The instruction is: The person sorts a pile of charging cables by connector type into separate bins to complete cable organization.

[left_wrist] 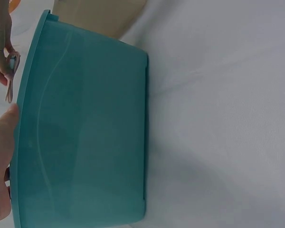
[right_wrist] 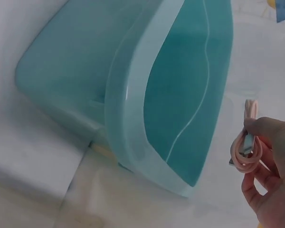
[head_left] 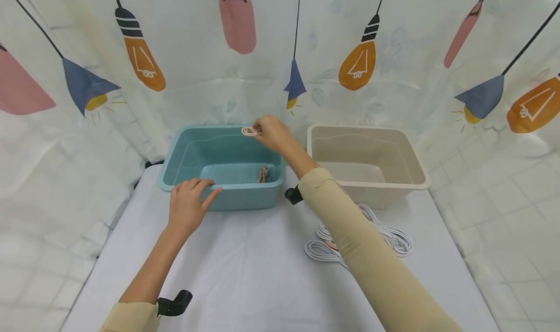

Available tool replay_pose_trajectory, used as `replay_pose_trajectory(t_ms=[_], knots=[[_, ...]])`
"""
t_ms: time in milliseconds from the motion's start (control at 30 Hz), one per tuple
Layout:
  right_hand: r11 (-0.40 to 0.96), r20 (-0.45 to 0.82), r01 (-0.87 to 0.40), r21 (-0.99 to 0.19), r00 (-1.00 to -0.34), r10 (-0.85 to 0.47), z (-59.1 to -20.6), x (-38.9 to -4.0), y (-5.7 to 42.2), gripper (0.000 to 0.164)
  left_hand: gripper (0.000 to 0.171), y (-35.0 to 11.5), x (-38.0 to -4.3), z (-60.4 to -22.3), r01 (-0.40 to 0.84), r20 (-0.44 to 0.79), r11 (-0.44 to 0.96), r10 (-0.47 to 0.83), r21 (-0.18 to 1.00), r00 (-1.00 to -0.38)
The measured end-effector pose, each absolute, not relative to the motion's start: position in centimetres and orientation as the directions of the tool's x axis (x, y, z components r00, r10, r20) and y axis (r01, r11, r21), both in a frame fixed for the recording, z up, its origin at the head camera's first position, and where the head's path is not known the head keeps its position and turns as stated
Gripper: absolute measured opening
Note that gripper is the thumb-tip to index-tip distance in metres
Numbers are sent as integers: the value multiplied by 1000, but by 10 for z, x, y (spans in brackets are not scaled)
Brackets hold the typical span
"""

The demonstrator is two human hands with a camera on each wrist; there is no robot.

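My right hand [head_left: 273,133] pinches a coiled pale-pink charging cable [right_wrist: 247,154] with light connectors. It is over the back right part of a teal bin [head_left: 220,187]. Inside that bin, near its right wall, lies a brownish bundled cable [head_left: 263,174]. My left hand [head_left: 189,203] rests on the bin's front rim, with the thumb spread apart along it. From the left wrist view, the left thumb [left_wrist: 9,116] touches the rim and part of the fingers is hidden behind it.
A beige bin [head_left: 369,183] stands to the right of the teal one. In front of it, coiled white cables [head_left: 395,239] lie on the white tablecloth [head_left: 262,273], partly hidden by my right sleeve, with a bit of pink cable among them. A patterned curtain [head_left: 192,40] hangs behind.
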State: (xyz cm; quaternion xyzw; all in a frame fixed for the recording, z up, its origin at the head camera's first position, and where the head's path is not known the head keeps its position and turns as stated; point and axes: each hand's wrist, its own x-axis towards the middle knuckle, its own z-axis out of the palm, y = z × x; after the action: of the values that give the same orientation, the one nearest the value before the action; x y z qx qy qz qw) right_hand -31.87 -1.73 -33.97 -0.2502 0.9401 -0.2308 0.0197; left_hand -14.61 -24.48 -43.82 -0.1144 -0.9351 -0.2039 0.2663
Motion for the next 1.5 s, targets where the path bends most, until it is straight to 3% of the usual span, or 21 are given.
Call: replay_pose_trajectory(t_ms=[167, 433, 1500], knots=[[762, 83, -448, -468, -881, -466, -337, -322, -23, 30, 26, -245, -146, -437, 324, 555, 892, 104, 315, -825], [751, 93, -460, -474, -874, -477, -336, -321, -18, 44, 27, -246, -146, -435, 322, 550, 893, 106, 314, -829], [728, 147, -500, -469, -857, -494, -326, -264, 38, 43, 28, -243, -144, -437, 302, 511, 892, 96, 337, -854]])
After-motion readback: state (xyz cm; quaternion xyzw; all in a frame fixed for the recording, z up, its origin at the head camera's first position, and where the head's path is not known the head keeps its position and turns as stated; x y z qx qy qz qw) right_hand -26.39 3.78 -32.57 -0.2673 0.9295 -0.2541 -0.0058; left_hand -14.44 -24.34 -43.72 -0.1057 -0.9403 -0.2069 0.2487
